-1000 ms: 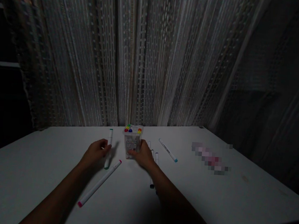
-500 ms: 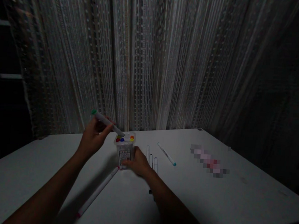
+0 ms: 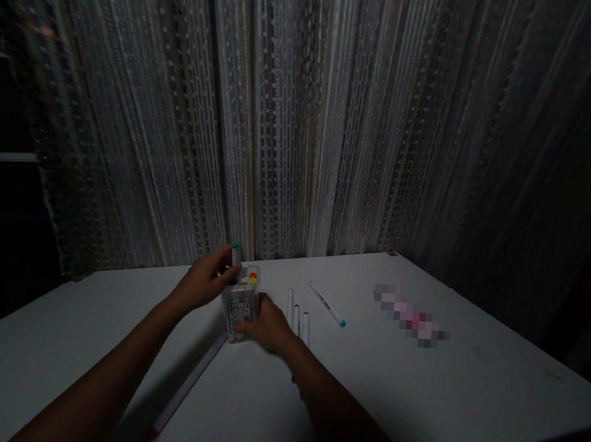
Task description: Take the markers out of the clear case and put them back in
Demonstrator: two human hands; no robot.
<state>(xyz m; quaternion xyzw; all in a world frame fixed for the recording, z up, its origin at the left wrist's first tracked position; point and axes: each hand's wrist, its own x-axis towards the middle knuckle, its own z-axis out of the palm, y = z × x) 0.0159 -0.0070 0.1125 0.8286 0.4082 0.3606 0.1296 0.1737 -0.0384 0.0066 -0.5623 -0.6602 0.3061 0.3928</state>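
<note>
A clear plastic box (image 3: 240, 313) with a printed label stands on the table, several coloured marker ends showing at its open top. My right hand (image 3: 268, 323) grips the box from its right side, thumb across the front. Between the fingers of my left hand (image 3: 208, 277) is a green-capped marker (image 3: 236, 253), upright with its lower part down in the box. Below the box lies a pink-ended marker (image 3: 188, 386), slanting toward the lower left.
Three white markers (image 3: 290, 304) lie together right of the box, partly behind my right forearm. A teal-capped marker (image 3: 327, 304) lies farther right. Beyond it is a pixelated pinkish item (image 3: 410, 315). The white table (image 3: 390, 387) ends at a striped curtain (image 3: 291, 127).
My left hand has brought the green-capped marker from a tilted position above the box to upright and lowered it into the top. The box sits slightly farther left in view.
</note>
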